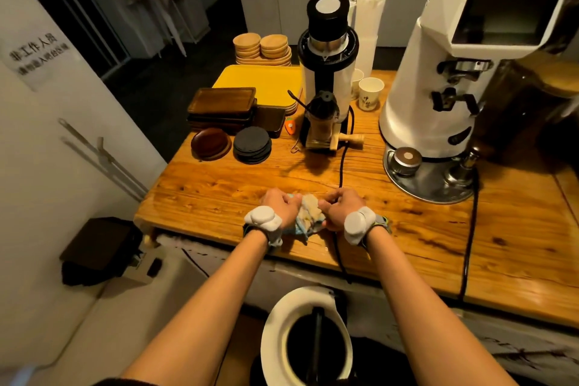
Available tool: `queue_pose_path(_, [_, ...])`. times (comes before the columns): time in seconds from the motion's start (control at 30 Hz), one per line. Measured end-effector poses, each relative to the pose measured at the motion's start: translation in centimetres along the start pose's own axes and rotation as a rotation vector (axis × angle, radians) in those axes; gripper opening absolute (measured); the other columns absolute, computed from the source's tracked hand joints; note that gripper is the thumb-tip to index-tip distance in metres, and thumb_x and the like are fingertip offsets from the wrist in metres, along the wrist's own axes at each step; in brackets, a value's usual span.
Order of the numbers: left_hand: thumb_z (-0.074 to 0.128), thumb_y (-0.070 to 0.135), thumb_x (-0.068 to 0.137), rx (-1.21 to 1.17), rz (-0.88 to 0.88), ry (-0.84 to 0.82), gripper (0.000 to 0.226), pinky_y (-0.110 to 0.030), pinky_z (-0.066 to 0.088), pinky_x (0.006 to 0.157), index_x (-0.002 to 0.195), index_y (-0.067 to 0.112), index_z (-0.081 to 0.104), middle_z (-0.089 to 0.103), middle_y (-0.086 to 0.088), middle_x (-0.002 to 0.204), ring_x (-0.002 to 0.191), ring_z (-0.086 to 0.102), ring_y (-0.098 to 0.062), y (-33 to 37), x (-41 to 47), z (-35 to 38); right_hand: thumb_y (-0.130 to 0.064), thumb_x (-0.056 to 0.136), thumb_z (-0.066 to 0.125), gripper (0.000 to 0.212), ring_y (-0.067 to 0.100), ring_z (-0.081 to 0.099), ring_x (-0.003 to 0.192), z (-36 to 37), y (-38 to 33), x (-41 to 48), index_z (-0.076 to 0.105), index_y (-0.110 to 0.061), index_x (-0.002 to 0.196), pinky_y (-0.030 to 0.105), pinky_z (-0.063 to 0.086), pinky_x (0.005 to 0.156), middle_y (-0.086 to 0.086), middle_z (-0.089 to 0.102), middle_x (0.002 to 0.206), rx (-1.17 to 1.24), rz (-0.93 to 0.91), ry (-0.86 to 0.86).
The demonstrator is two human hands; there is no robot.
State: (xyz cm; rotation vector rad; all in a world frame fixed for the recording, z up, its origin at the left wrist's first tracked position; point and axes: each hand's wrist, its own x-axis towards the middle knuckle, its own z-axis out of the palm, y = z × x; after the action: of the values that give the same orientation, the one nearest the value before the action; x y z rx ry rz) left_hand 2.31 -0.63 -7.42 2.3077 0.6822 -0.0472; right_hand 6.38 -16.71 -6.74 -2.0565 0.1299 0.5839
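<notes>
- A wooden table (219, 191) carries the rest.
- Far right: a tall white grinder (438, 72), with a tamper (406, 160) on its metal base.
- Far middle: a smaller black-and-white grinder (327, 50); its black cable (344, 160) runs toward the near edge.
- A paper cup (371, 92) stands between the two grinders.
- Far left: a yellow tray (257, 80), with stacked light wooden saucers (261, 48) beyond it.
- Nearer on the left: stacked dark trays (222, 106), brown coasters (210, 144) and black coasters (252, 144).
- A white bin (279, 323) stands below the near edge.
</notes>
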Motion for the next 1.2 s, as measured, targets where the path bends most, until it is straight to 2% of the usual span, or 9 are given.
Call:
queue_pose_path(0.1, [0.068, 0.048, 0.080, 0.054, -0.021, -0.079, 0.049, -0.035, 0.039, 0.056, 0.052, 0.020, 0.039, 0.040, 0.001, 0.052, 0.053, 0.042, -0.023, 0.4, 0.0, 0.2, -0.029, 0.076, 0.079, 0.045, 0.032, 0.068, 0.095, 0.6, 0.5, -0.1, 0.058, -0.013, 0.112, 0.049, 0.059, 0.079, 0.009, 0.064, 0.106, 0.021, 0.040, -0.020])
queue_pose_path(0.3, [0.073, 0.032, 0.081, -0.098, 0.056, -0.069, 0.022, -0.026, 0.039, 0.057, 0.076, 0.018, 0.056, 0.054, 0.002, 0.066, 0.064, 0.050, -0.018, 2.3, -0.1, -0.3, -0.028, 0.075, 0.077, 0.020, 0.034, 0.072, 0.085, 1.3, 1.3, -0.9, 0.062, -0.017, 0.082, 0.050, 0.059, 0.076, 0.013, 0.073, 0.091, 0.061, 0.004, -0.046])
queue_pose_path(0.43, [0.065, 0.027, 0.089, -0.091, 0.205, -0.073, 0.020, -0.031, 0.037, 0.063, 0.083, 0.012, 0.053, 0.050, -0.002, 0.071, 0.067, 0.045, -0.021, 4.8, 0.1, -1.8, -0.026, 0.084, 0.073, 0.019, 0.021, 0.065, 0.058, 0.9, 1.0, -1.9, 0.059, -0.015, 0.089, 0.031, 0.052, 0.051, 0.011, 0.072, 0.083, 0.236, -0.007, -0.082])
queue_pose_path(0.57, [0.058, 0.030, 0.091, -0.047, 0.282, -0.082, 0.019, -0.034, 0.037, 0.064, 0.086, 0.013, 0.050, 0.048, 0.000, 0.071, 0.067, 0.045, -0.020, 6.9, 0.4, -4.0, -0.038, 0.094, 0.059, 0.028, 0.012, 0.053, 0.047, -0.5, 0.4, -2.3, 0.062, -0.011, 0.092, 0.020, 0.043, 0.041, 0.006, 0.065, 0.072, 0.478, 0.000, -0.161])
queue_pose_path(0.67, [0.057, 0.021, 0.090, -0.043, 0.354, -0.095, 0.007, -0.032, 0.038, 0.064, 0.090, 0.019, 0.051, 0.051, 0.002, 0.073, 0.067, 0.048, -0.017, 7.9, 0.6, -5.5, -0.047, 0.098, 0.046, 0.040, 0.015, 0.046, 0.047, -1.0, 0.2, -2.0, 0.058, -0.010, 0.089, 0.022, 0.040, 0.044, 0.007, 0.056, 0.068, 0.597, 0.100, -0.132])
queue_pose_path(0.77, [0.054, 0.012, 0.088, -0.096, 0.438, -0.067, 0.018, -0.031, 0.038, 0.061, 0.082, 0.028, 0.049, 0.053, 0.005, 0.072, 0.063, 0.047, -0.012, 9.3, 0.3, -7.1, -0.055, 0.098, 0.037, 0.047, 0.017, 0.042, 0.047, -0.9, 0.2, -1.8, 0.050, -0.011, 0.086, 0.021, 0.037, 0.043, 0.007, 0.049, 0.066, 0.643, 0.195, -0.105])
queue_pose_path(0.93, [0.055, 0.004, 0.088, -0.366, 0.447, -0.106, 0.013, -0.033, 0.044, 0.069, 0.094, 0.016, 0.056, 0.058, -0.011, 0.083, 0.073, 0.052, -0.018, 11.5, -0.6, -9.1, -0.069, 0.088, 0.041, 0.063, 0.026, 0.053, 0.079, -0.4, -0.3, -2.1, 0.060, -0.011, 0.100, 0.031, 0.046, 0.061, 0.009, 0.059, 0.085, 0.715, 0.231, -0.229])
queue_pose_path(1.03, [0.057, 0.002, 0.088, -0.539, 0.428, -0.067, 0.016, -0.018, 0.050, 0.059, 0.094, 0.017, 0.060, 0.067, -0.004, 0.082, 0.064, 0.063, -0.005, 12.4, -1.4, -9.9, -0.074, 0.080, 0.050, 0.065, 0.024, 0.062, 0.091, 0.0, -0.4, -2.2, 0.068, -0.020, 0.112, 0.036, 0.054, 0.079, 0.008, 0.071, 0.102, 0.859, 0.206, -0.298])
queue_pose_path(1.2, [0.055, 0.010, 0.091, -0.592, 0.329, 0.053, 0.013, -0.021, 0.047, 0.062, 0.102, 0.015, 0.061, 0.063, 0.001, 0.094, 0.078, 0.059, -0.008, 12.1, -1.1, -10.9, -0.046, 0.094, 0.056, 0.038, 0.024, 0.065, 0.105, -0.3, -0.8, -2.2, 0.066, -0.018, 0.116, 0.038, 0.055, 0.083, 0.011, 0.069, 0.122, 1.037, 0.114, -0.332])
